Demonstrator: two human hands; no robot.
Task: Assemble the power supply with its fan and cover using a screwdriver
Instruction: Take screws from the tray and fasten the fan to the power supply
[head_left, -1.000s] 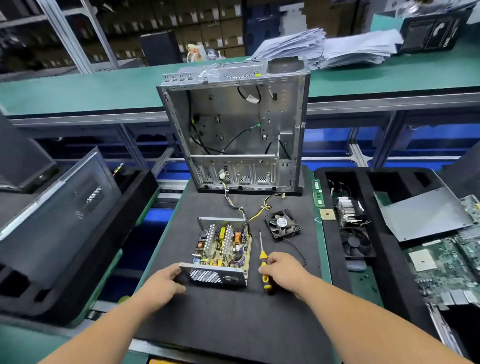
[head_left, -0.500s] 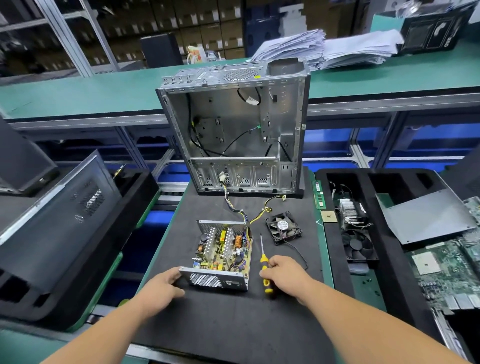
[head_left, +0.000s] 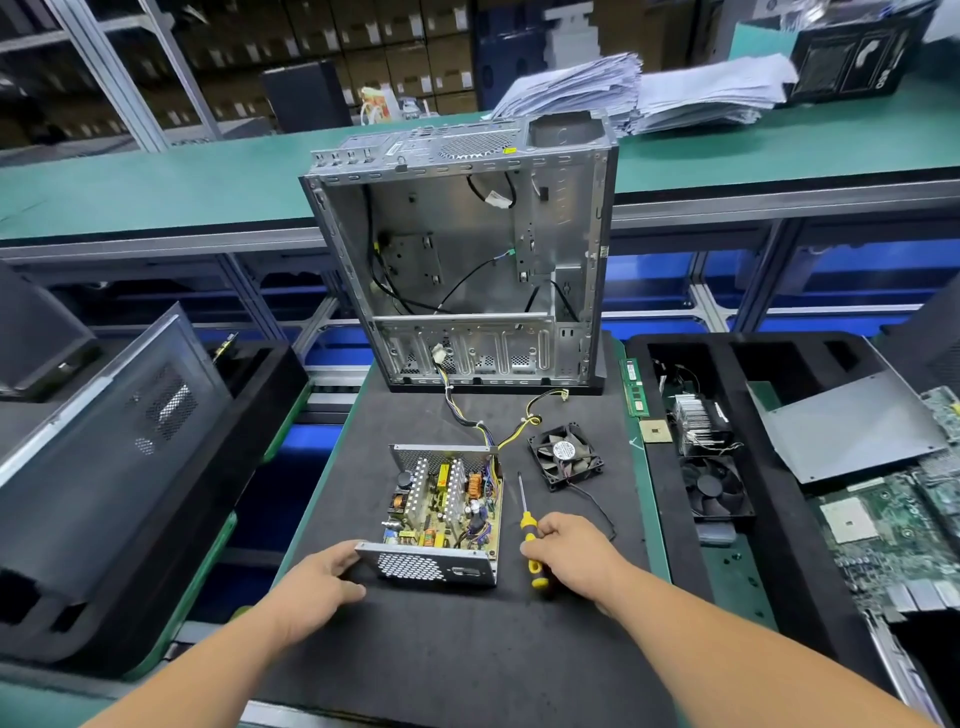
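left hand (head_left: 317, 587) grips power supply (head_left: 444, 512) corner; right hand (head_left: 571, 553) clasps screwdriver (head_left: 529, 530) beside it

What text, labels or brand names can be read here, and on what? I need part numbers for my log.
None can be read with confidence.
Round sticker on the loose fan: print too small.
Yellow tag on top of the computer case: blurred.
White logo on the black box on the far bench: sideways, blurred.
Memory stick label: too small.
Power supply board: no legible marking.
Paper stacks: no legible print.
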